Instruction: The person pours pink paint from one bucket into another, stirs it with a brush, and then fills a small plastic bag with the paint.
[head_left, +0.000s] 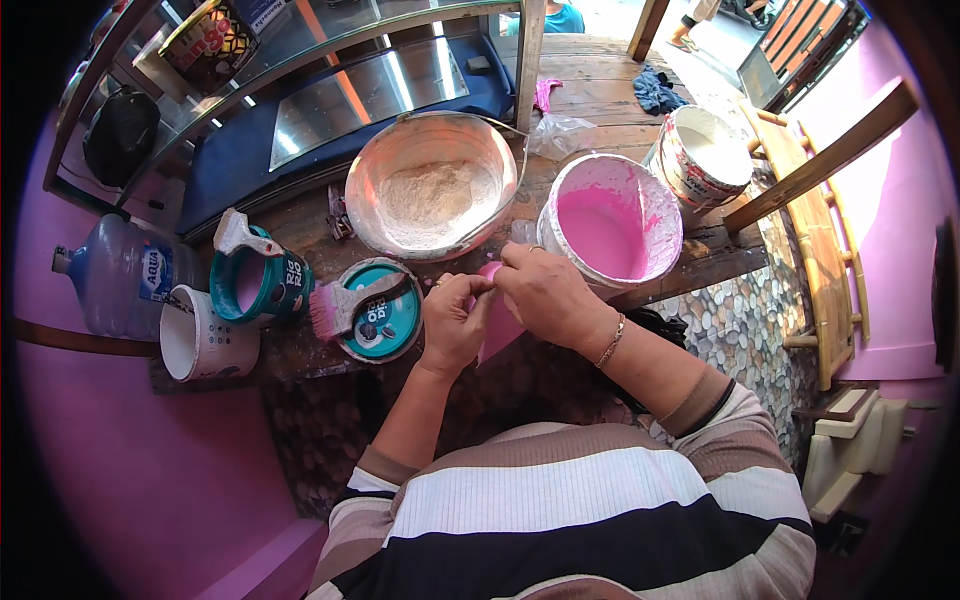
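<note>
My left hand [455,318] and my right hand [555,295] meet in front of me, fingers pinched together. Both grip the top of a pink-filled plastic bag [499,335], which hangs down to a narrow point; the fingers hide its upper end. Just beyond my right hand stands a white bucket [664,260] of pink liquid [602,232]. A wide basin [372,228] of pale powder [440,200] sits farther back. Left of my hands, a brush with pink bristles [328,312] lies across a teal lid [385,335].
At left stand a teal tub [290,290] with a brush [245,235] across its rim, a white tub [225,345] and a large water bottle [110,275]. A smeared bucket [690,165], clear plastic bag [562,138] and dark cloth [657,90] are at back right. A glass case [370,95] borders the table.
</note>
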